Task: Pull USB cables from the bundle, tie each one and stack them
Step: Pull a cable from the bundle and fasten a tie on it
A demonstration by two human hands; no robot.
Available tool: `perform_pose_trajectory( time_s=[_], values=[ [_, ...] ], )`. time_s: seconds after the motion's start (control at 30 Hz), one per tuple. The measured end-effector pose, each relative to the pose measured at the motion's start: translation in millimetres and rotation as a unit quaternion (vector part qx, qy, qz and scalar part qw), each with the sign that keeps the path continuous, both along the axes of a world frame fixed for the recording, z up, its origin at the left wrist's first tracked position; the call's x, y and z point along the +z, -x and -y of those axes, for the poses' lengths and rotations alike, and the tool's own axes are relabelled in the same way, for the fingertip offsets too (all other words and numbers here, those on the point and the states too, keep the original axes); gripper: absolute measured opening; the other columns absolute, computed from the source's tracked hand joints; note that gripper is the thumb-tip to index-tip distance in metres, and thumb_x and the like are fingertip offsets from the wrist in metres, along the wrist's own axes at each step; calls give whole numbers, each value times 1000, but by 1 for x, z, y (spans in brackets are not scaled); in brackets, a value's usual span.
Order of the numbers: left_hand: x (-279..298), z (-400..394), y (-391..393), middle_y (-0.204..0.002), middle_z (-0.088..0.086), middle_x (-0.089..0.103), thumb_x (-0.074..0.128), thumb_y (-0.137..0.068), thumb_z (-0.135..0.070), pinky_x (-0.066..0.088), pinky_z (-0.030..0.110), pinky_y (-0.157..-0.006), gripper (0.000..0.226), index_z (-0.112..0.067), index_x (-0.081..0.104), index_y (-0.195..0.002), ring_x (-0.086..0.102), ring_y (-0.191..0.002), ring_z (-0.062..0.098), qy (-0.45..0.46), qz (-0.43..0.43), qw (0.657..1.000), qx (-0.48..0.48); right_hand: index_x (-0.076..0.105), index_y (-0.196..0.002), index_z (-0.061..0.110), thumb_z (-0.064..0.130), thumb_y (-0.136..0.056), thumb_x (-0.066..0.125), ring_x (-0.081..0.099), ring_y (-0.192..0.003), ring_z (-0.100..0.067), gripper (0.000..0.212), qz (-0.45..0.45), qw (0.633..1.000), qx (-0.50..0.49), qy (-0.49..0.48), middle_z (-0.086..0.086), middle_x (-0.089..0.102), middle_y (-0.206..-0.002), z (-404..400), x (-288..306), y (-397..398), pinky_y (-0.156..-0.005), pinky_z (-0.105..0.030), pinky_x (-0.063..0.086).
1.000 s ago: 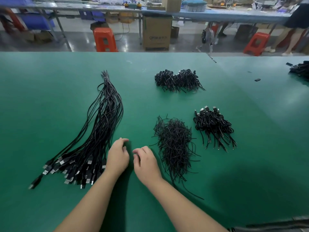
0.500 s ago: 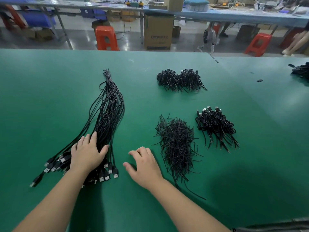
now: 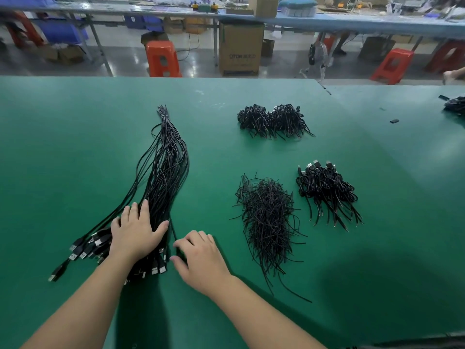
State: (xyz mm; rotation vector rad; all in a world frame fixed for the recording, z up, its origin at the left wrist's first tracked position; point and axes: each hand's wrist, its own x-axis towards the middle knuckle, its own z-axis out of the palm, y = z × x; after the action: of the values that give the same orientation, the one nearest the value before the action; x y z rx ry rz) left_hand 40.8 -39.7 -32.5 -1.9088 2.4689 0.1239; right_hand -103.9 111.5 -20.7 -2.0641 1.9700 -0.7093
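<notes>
Broadly, the green counter (image 3: 75, 152) carries a long black cable bundle (image 3: 166, 172), tied at its far tip. The left hand (image 3: 137, 234) presses flat on its plug end, grip wide. Beside it, the right hand (image 3: 201, 258) seems to pinch one cable, fingers curled. Tangled ties (image 3: 266, 217) and a stack (image 3: 327, 190) lie right.

You can see faint print on the cardboard box (image 3: 241, 47) beyond the table's far edge; it is too blurred to read.
</notes>
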Motion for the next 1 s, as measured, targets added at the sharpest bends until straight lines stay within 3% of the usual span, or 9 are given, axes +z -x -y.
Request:
perform_pose_trajectory(
  time_s=[0.17, 0.33, 0.57, 0.7, 0.77, 0.87, 0.93, 1.0],
  values=[
    [-1, 1, 1, -166, 9, 12, 24, -89, -74, 13, 49, -119, 89, -23, 3, -159, 8, -153, 25, -4, 3, 1000, 5, 56, -112, 12, 26, -97, 48, 49, -98, -26, 22, -35, 999, -27, -21, -6, 56, -107, -1, 1, -2, -94, -41, 40],
    [-1, -1, 3, -166, 9, 10, 23, -89, -73, 12, 49, -119, 88, -23, 1, -159, 7, -153, 25, -8, 5, 1000, 7, 50, -114, 9, 30, -100, 52, 55, -97, -29, 25, -88, 993, -14, -72, -10, 60, -107, 6, 14, 1, -87, -42, 42],
    [3, -3, 4, -167, 9, 7, 22, -90, -72, 11, 49, -119, 84, -30, -3, -159, 4, -153, 25, -20, 4, 1000, 6, 44, -102, 10, 17, -93, 52, 54, -84, -33, 14, -84, 985, 13, -149, -13, 62, -97, -6, 31, 1, -68, -39, 37],
    [3, -2, 4, -167, 9, 6, 22, -90, -72, 11, 50, -120, 84, -31, -4, -158, 3, -153, 25, -24, 1, 1000, 6, 45, -100, 10, 17, -90, 52, 53, -78, -35, 14, -92, 973, 50, -206, -13, 63, -92, -24, 44, 2, -66, -39, 41],
    [3, -2, 4, -167, 10, 6, 21, -90, -72, 11, 50, -120, 84, -31, -5, -158, 3, -153, 26, -25, 2, 1000, 5, 54, -104, 9, 19, -89, 53, 59, -86, -36, 18, -79, 964, 77, -241, -13, 66, -94, -35, 55, 4, -73, -41, 48],
    [2, -2, 4, -167, 10, 6, 19, -89, -72, 11, 50, -119, 84, -31, -6, -158, 3, -153, 26, -22, 0, 1000, 4, 66, -96, 14, 24, -88, 56, 62, -89, -32, 16, -22, 938, 142, -316, -9, 71, -91, -53, 72, 5, -81, -38, 55],
    [1, -2, 4, -167, 10, 6, 18, -88, -73, 11, 51, -120, 85, -31, -6, -158, 3, -153, 26, -25, -1, 1000, 4, 70, -95, 18, 24, -88, 56, 64, -82, -24, 16, 34, 914, 198, -353, -3, 72, -85, -62, 85, 6, -79, -34, 57],
    [0, -1, 4, -167, 10, 6, 16, -87, -73, 11, 51, -120, 86, -30, -6, -158, 3, -153, 27, -25, 0, 1000, 5, 71, -103, 16, 17, -92, 52, 66, -74, -16, 23, 124, 892, 231, -368, -9, 74, -91, -65, 102, 11, -72, -24, 57]
  ],
)
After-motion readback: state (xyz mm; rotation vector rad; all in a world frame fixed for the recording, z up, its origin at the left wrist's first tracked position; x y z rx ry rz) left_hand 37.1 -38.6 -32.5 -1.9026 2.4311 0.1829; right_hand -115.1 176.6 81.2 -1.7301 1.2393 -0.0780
